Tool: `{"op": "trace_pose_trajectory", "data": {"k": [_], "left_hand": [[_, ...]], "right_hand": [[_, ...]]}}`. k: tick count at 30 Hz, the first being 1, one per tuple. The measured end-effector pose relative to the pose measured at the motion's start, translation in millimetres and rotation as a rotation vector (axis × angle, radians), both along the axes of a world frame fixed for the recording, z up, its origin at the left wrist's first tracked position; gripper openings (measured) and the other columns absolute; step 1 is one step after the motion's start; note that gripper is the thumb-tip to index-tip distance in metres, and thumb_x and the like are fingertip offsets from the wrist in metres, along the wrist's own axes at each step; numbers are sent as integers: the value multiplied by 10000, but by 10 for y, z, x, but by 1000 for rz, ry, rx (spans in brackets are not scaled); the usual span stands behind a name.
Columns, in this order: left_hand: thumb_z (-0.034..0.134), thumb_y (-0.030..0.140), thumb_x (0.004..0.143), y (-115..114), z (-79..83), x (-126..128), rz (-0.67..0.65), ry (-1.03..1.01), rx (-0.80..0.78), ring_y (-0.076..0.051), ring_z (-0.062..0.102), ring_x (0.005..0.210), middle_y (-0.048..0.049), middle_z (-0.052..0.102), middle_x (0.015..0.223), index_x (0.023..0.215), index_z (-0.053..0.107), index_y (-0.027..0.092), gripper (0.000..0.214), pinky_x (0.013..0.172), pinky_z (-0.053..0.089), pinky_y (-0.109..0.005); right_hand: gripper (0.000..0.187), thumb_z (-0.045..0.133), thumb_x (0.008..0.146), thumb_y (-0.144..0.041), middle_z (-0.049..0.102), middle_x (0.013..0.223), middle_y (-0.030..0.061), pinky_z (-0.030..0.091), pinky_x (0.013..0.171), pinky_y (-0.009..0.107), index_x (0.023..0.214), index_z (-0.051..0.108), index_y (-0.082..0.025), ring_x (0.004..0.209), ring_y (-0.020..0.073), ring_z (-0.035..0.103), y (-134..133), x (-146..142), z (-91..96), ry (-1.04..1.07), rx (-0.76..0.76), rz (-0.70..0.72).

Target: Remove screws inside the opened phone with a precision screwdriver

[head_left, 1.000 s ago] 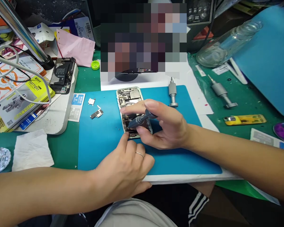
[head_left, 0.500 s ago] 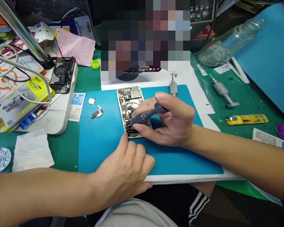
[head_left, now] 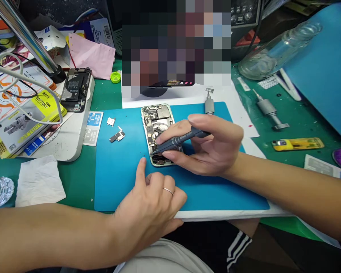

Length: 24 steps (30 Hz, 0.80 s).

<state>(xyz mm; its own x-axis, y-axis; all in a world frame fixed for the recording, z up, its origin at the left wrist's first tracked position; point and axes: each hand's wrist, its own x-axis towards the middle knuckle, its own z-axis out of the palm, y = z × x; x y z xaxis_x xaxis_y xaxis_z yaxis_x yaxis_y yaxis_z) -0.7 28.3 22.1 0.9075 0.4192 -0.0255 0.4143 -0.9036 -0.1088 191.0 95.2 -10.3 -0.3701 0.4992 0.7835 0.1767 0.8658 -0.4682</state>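
An opened phone (head_left: 157, 125) with its circuit boards exposed lies on the blue mat (head_left: 119, 170). My right hand (head_left: 207, 146) grips a dark grey screwdriver (head_left: 179, 140), whose tip rests on the phone's lower part. My left hand (head_left: 150, 204) lies on the mat just below the phone. Its forefinger points up beside the phone's lower left corner and the other fingers are curled; it holds nothing.
Two small metal plates (head_left: 116, 134) lie on the mat left of the phone. A grey screwdriver (head_left: 208, 104) stands behind my right hand, another (head_left: 268, 110) lies right, near a yellow tool (head_left: 297, 144). A second opened phone (head_left: 75, 89), yellow battery boxes (head_left: 25, 123), a tissue (head_left: 39, 180) sit left.
My left forefinger has slid left off the phone's bottom edge onto the mat. My right hand has shifted slightly right, and the screwdriver lies flatter.
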Motion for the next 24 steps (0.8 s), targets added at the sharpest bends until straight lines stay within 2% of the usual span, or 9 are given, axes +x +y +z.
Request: {"op": "trace_pose_trajectory", "data": {"k": [4,8,13,21,24], "left_hand": [[564,662,897,-3,-17,-13,-4,4,-9,-220,538,788,-40,567,889,1064,561,165,524,1041,481,-614],[557,660,898,3,-34,-24,-22,-15,6,-225,552,803,-46,577,896,1051,566,157,526,1052,492,-581],[581,653,883,27,-26,-11,-33,-32,-3,-224,567,802,-50,598,890,1028,576,155,519,1031,516,-562],[603,663,866,57,-11,6,-33,-26,-40,-223,574,778,-51,602,881,999,573,164,517,982,548,-563],[603,664,865,60,-13,8,-34,-21,-39,-224,580,781,-53,606,885,1003,574,163,521,969,556,-561]], "right_hand": [[778,696,861,-65,716,1108,47,669,759,280,1522,338,-269,907,146,741,-18,-16,-28,29,-75,78],[789,707,847,-51,714,1109,35,668,801,285,1510,348,-282,938,141,734,-17,-20,-64,21,-112,92],[800,711,829,-35,719,1082,50,669,820,304,1511,364,-269,927,161,730,-3,-10,-87,16,-91,101],[804,709,836,-40,709,1102,39,665,782,277,1512,351,-289,936,146,729,-15,-6,-101,17,-159,109],[809,714,832,-40,712,1080,45,668,789,299,1516,354,-277,922,155,730,-10,-9,-90,15,-130,102]]}}
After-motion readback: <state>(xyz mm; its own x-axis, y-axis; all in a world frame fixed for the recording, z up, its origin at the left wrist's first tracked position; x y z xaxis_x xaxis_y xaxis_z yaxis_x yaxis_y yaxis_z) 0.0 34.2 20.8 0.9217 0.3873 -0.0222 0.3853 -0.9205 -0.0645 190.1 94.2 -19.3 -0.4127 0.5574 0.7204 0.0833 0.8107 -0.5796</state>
